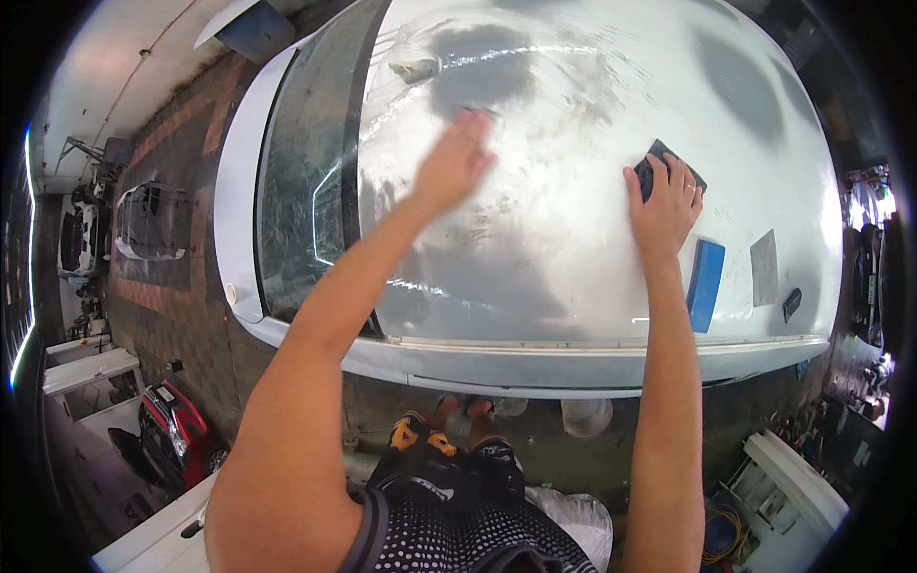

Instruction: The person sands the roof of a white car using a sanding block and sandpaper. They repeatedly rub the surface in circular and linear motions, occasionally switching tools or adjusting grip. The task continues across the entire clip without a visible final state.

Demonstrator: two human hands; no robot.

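Note:
A white car roof [573,210] with grey, dusty patches lies under both hands. My left hand [454,162], a little blurred by motion, reaches over its left part with the fingers stretched out; I make out nothing in it. On the right, my right hand [664,205] grips a dark flat sanding pad [659,150] against the roof, the thumb on its left side. Just below that hand lies a blue sanding block [705,286]. Farther right are a grey sheet of sandpaper [764,269] and a small dark piece [792,305] of unclear kind.
A dark glass window [310,181] borders the roof on the left. The roof's near edge [573,346] runs in front of my body. Beyond it, on the floor, stand a pale bucket-like container [586,417] and, far left, a red car part [175,430]. White panels lie at lower right.

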